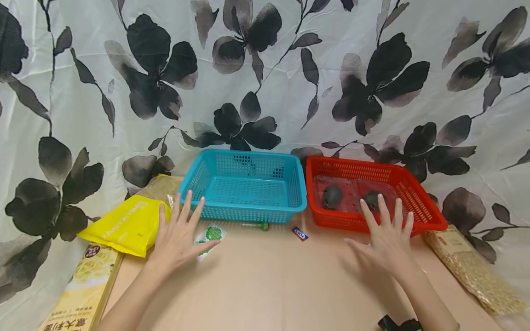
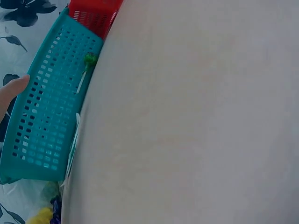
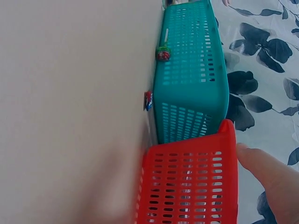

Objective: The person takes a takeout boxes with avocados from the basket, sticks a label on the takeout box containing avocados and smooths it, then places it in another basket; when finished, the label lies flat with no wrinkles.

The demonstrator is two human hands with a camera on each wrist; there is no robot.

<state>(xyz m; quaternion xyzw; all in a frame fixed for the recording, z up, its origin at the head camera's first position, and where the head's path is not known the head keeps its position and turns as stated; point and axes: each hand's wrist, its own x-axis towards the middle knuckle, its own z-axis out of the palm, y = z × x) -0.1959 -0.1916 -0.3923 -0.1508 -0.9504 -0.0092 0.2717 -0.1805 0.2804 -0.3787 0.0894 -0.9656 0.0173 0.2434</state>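
- Rectangular turquoise perforated plastic basket point(image 1: 248, 214): centre of the frame.
- Rectangular red perforated plastic basket point(image 1: 339, 220): right of centre, a clear plastic tray point(image 1: 353, 187) inside.
- Left hand point(image 1: 178, 241), lower left of centre, and right hand point(image 1: 387, 243), lower right: fingers spread wide, holding nothing.
- Green-and-red lollipop point(image 1: 265, 225) and small red-and-blue wrapped sweet point(image 1: 300, 233): just below centre; fingertip pinches should suit them.
- Probably wise: keep the red basket level, lest its tray slide.

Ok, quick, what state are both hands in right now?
Left hand: open, fingers spread, holding nothing.
Right hand: open, fingers spread, holding nothing.
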